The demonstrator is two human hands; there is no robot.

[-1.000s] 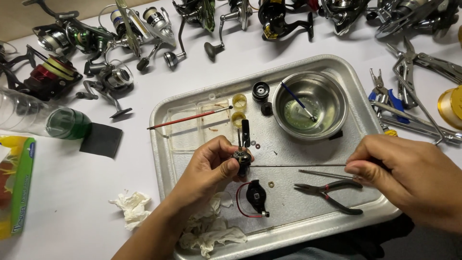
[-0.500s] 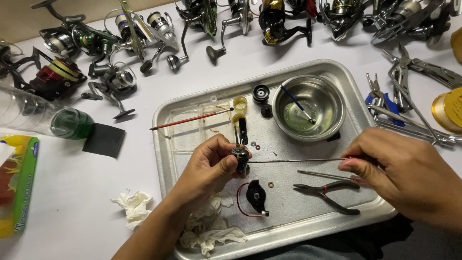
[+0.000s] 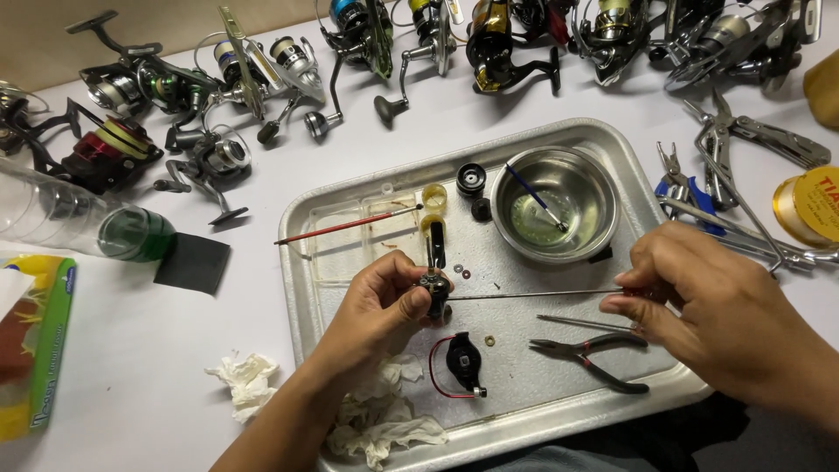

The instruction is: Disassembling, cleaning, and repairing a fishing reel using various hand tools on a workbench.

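A flat box [image 3: 35, 350] lies at the left edge of the white table, cut off by the frame, its top green, yellow and dark red with a blue end panel. At the right edge, beside the metal tools, sits a round spool of pale line bearing a yellow label [image 3: 808, 205] with red print.

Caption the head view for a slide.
Left hand holds a small black part; right hand guides a thin rod into it.
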